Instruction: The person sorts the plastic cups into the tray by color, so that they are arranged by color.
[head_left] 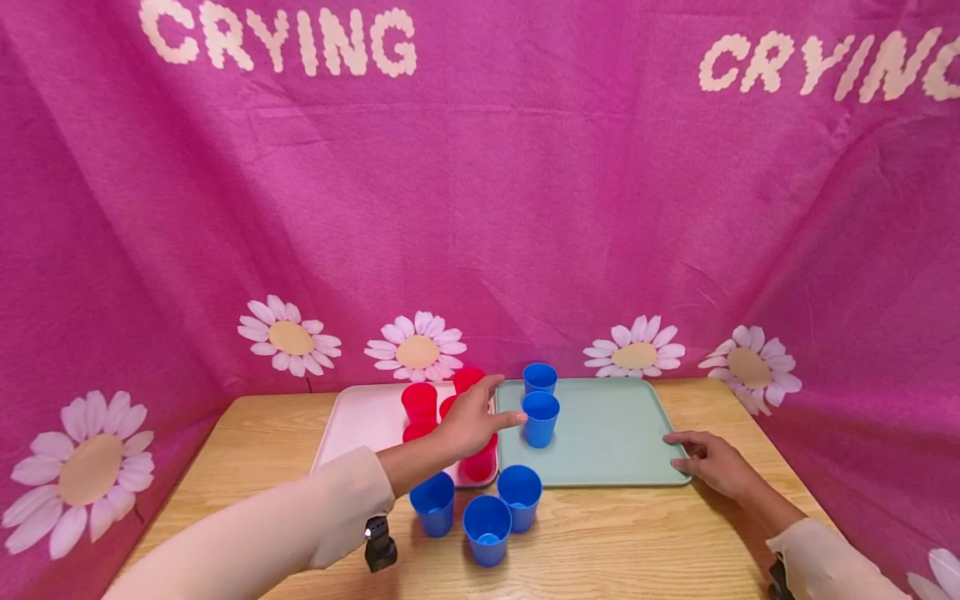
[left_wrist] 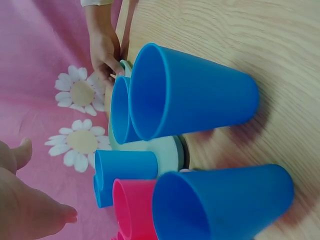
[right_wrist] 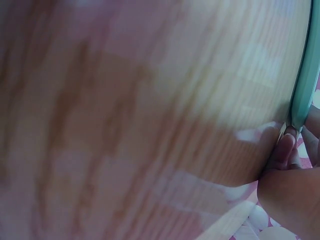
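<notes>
My left hand (head_left: 474, 423) hovers over several red cups (head_left: 419, 403) on the pale pink tray (head_left: 360, 408), its fingers apart and holding nothing. Its thumb reaches toward the nearer blue cup (head_left: 541, 421) on the green tray (head_left: 607, 442); another blue cup (head_left: 540, 377) stands right behind. In the left wrist view, the left hand (left_wrist: 30, 200) is clear of the cups. At the green tray's right edge, my right hand (head_left: 712, 460) grips the rim with thumb and fingers. The right wrist view shows the rim (right_wrist: 303, 85) at those fingers.
Three blue cups stand upright on the wooden table (head_left: 600, 542) in front of the trays: one at left (head_left: 432, 504), one nearest me (head_left: 487, 533), one at right (head_left: 519, 500). A pink cloth (head_left: 480, 208) with daisies hangs behind the table.
</notes>
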